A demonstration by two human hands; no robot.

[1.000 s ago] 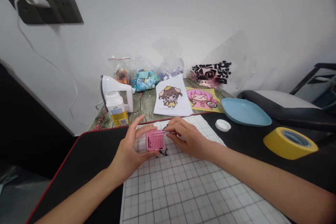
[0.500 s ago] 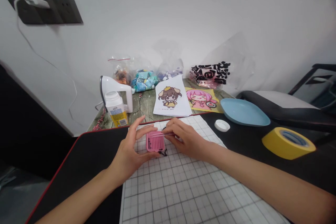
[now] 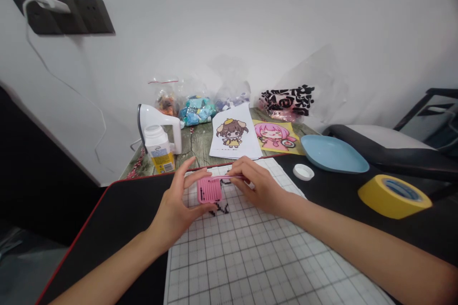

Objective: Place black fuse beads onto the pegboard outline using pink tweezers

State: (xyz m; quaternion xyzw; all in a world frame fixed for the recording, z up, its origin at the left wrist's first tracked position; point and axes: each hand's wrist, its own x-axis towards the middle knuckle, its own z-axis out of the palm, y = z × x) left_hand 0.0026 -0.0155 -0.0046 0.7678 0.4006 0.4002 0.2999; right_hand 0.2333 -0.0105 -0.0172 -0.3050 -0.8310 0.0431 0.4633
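Observation:
My left hand [image 3: 176, 202] holds a small pink ridged tray [image 3: 212, 190] between thumb and fingers, above a white gridded pegboard [image 3: 257, 248]. A short row of dark beads [image 3: 201, 194] lies in a groove at the tray's left side. Closed in a pinch, my right hand [image 3: 259, 185] grips pink tweezers [image 3: 226, 177], whose tips reach over the tray's far edge. Whether the tips hold a bead is too small to tell. Lines of black beads [image 3: 222, 208] sit on the board by the tray's near right corner, partly covered by the tray and my left thumb.
Behind the board are a white bottle [image 3: 158, 149], a handheld white appliance [image 3: 153, 115], a printed cartoon sheet [image 3: 232, 145] and a yellow picture [image 3: 277, 137]. To the right lie a white cap [image 3: 303, 172], a blue plate [image 3: 334, 152] and a yellow tape roll [image 3: 375, 195].
The tray has shifted slightly left and tilted, uncovering more black beads beside it. My right hand has moved a little right, and the tweezers have risen from inside the tray to its far edge.

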